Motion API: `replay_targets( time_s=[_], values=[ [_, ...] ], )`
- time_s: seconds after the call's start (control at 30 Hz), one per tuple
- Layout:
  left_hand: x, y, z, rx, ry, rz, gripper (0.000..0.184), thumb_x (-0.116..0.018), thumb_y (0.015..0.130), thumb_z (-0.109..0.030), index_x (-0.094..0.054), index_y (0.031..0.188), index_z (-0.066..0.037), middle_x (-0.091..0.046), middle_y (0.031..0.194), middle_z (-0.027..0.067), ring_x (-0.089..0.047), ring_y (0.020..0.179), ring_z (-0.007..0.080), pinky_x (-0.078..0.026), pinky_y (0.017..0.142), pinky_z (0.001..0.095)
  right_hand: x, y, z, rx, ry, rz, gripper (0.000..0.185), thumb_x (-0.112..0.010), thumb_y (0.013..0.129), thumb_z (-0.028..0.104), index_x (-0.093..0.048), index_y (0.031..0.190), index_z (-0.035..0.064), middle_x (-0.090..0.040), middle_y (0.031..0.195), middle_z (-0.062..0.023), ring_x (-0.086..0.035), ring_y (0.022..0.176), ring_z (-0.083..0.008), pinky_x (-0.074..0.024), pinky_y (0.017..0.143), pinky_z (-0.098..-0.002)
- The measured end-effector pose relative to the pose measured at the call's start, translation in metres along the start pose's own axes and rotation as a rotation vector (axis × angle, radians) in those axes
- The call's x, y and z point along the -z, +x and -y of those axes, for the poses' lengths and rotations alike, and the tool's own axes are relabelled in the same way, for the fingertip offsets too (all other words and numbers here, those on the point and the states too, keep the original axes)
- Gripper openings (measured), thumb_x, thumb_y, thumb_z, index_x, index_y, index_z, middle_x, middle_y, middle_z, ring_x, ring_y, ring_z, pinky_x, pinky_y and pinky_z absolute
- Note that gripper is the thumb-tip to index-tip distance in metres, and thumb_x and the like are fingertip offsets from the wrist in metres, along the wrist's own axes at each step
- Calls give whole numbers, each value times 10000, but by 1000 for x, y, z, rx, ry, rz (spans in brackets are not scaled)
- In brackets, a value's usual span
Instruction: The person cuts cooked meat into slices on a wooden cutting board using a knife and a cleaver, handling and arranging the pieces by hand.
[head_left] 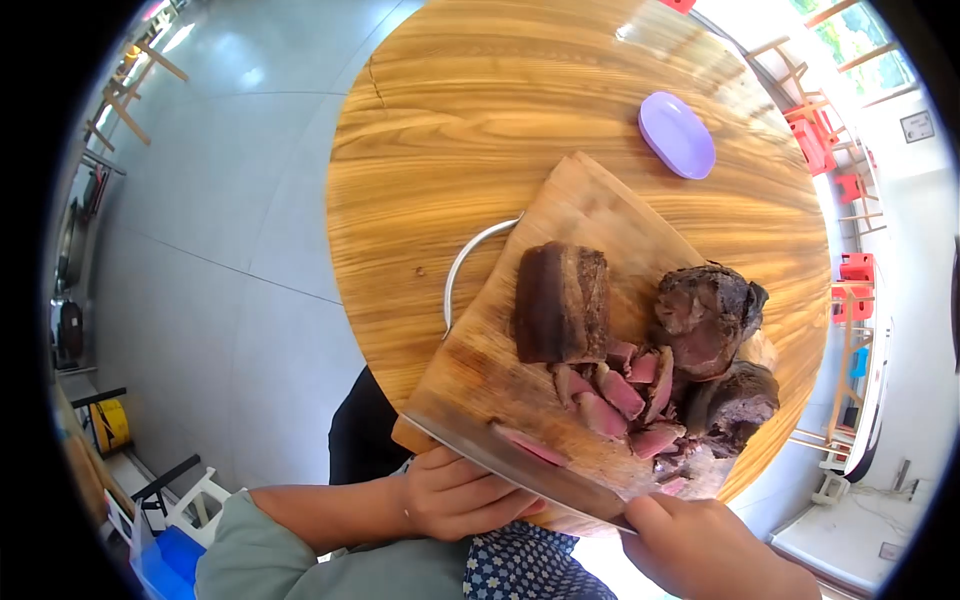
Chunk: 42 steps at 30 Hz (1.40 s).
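Observation:
My right hand (pixel 700 545) is wrapped round the handle of a large knife (pixel 520 465), whose blade stretches left across the near edge of the wooden cutting board (pixel 590 190). Just below the blade is my left hand (pixel 465 495), fingers curled together near the board's edge; whatever they hold, if anything, is hidden. A thin meat slice (pixel 530 444) lies beside the blade. Several pink slices (pixel 620 393) are spread farther right. Behind them sits a dark block of meat (pixel 562 303), with two darker chunks (pixel 705 315) at the board's right side.
The board rests on a round wooden table (pixel 450 130). A purple dish (pixel 677 135) stands toward the table's far right. A curved metal handle (pixel 465 265) sticks out from the board's left side. Red stools (pixel 812 140) stand beyond the table, and a blue container (pixel 170 560) is at lower left.

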<state>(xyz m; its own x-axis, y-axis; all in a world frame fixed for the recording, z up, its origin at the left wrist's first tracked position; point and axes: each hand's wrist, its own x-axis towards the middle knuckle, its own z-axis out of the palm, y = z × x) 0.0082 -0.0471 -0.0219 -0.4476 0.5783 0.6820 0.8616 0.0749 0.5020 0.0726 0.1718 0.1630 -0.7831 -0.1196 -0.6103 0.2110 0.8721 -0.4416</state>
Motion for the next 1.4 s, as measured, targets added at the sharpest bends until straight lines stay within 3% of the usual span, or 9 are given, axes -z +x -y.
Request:
replay_targets(
  time_s=[0.13, 0.2, 0.23, 0.57, 0.63, 0.7, 0.93, 1.2, 1.4],
  values=[
    [2, 4, -2, -9, 54, 25, 270, -866, 768, -264, -785, 994, -141, -737, 996, -19, -717, 943, 180, -554, 885, 325, 3, 21, 3, 206, 48, -93, 111, -552, 920, 69, -492, 1006, 36, -642, 823, -250, -667, 708, -447, -523, 600, -535],
    [2, 6, -4, -40, 69, 41, 278, -871, 757, -258, -784, 988, -130, -738, 1000, -11, -716, 938, 191, -553, 869, 321, 8, 17, 6, 5, -61, 122, 159, -578, 967, 169, -498, 988, 33, -642, 748, -182, -654, 657, -412, -522, 594, -518],
    [1, 7, -5, -34, 72, 31, 286, -876, 747, -253, -784, 983, -120, -739, 1004, -3, -714, 934, 202, -552, 852, 317, 12, 12, 4, -49, 27, 203, 165, -557, 976, 173, -492, 1024, 29, -656, 791, -201, -673, 725, -426, -532, 641, -530],
    [-4, 1, -3, -33, 30, -31, 276, -877, 755, -211, -790, 1003, -126, -748, 1036, 11, -713, 929, 184, -522, 776, 282, 2, -29, -19, -97, -81, 82, 122, -555, 921, 69, -489, 1015, 28, -645, 822, -247, -656, 683, -454, -517, 587, -535],
    [-6, 1, -3, -48, 45, -38, 295, -870, 765, -216, -789, 1035, -130, -751, 1055, 11, -713, 917, 183, -516, 799, 283, 4, -7, -13, -105, -65, 155, 185, -530, 996, 199, -489, 1023, 21, -656, 764, -225, -677, 780, -452, -529, 679, -552],
    [-3, 0, -4, -39, 79, -16, 303, -863, 773, -221, -785, 1052, -131, -752, 1054, 10, -710, 921, 187, -520, 813, 291, -1, 7, -11, -66, -20, 142, 188, -529, 999, 206, -493, 1023, 23, -661, 774, -230, -676, 774, -450, -532, 679, -548],
    [2, 10, -1, -70, 68, -4, 350, -879, 733, -140, -763, 1058, -83, -749, 1039, 45, -697, 969, 226, -555, 828, 344, -37, 32, -24, 196, 20, -196, 211, -541, 1006, 249, -506, 1040, 44, -669, 790, -250, -679, 764, -456, -522, 651, -532],
    [1, 14, -9, -125, 71, -90, 385, -902, 697, -97, -754, 1048, -42, -713, 1071, 74, -682, 983, 270, -558, 833, 355, -30, -53, -62, -178, 132, -211, 244, -538, 1029, 276, -488, 1065, 40, -674, 859, -237, -657, 832, -463, -504, 748, -545],
    [1, 10, -2, -122, 25, -47, 402, -910, 676, -93, -769, 1052, -67, -701, 1058, 40, -667, 983, 247, -543, 805, 343, -39, -75, -34, -87, 89, -374, 212, -618, 984, 216, -512, 985, 32, -645, 782, -229, -632, 742, -463, -479, 646, -551]
  ],
)
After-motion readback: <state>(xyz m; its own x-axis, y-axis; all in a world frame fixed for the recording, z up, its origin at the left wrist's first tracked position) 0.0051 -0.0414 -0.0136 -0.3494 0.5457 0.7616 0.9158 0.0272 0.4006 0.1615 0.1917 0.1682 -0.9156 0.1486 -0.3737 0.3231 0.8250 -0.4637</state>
